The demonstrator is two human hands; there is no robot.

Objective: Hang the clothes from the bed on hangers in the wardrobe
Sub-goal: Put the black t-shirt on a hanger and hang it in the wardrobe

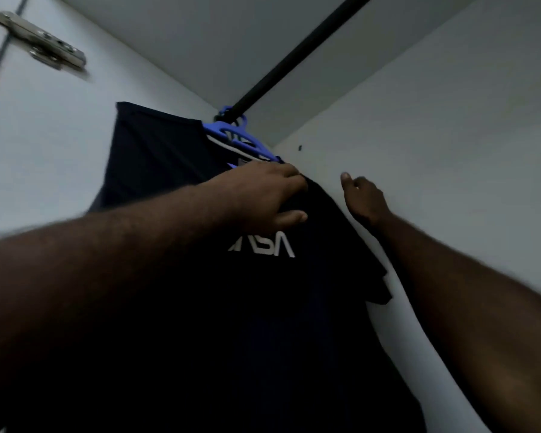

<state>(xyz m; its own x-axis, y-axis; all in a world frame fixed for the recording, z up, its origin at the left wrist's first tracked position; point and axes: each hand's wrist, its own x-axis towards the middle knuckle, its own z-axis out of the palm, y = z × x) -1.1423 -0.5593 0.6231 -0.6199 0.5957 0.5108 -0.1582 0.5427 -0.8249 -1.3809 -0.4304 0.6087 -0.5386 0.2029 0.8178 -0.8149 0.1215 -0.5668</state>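
Head view: looks upward into a white-panelled wardrobe (pixel 450 135).
Rail: a black round hanging rod (pixel 294 54) runs from the top right down towards the back corner.
Hanger: a blue plastic hanger (pixel 228 132) is hooked over the rod near its far end, close to the corner.
Garment: a dark navy T-shirt with white chest lettering (pixel 156 157) hangs on the blue hanger, inside the wardrobe. Its body drops towards the bottom of the frame. The lettering is partly covered by the left hand.
Left hand (pixel 269 195): reaches up from the lower left. Fingers and thumb are curled round the shirt fabric at the shoulder, just below the hanger's arm, gripping it.
Right hand (pixel 364 198): raised just beside the shirt's right shoulder, close to the right wall panel. Thumb is up and fingers are curled away from the camera. Whether they hold anything cannot be told.
Sleeve: the shirt's right sleeve hangs below the right hand, against the wall.
Fitting: a silver metal door hinge (pixel 41 45) sits on the upper left panel, blurred.
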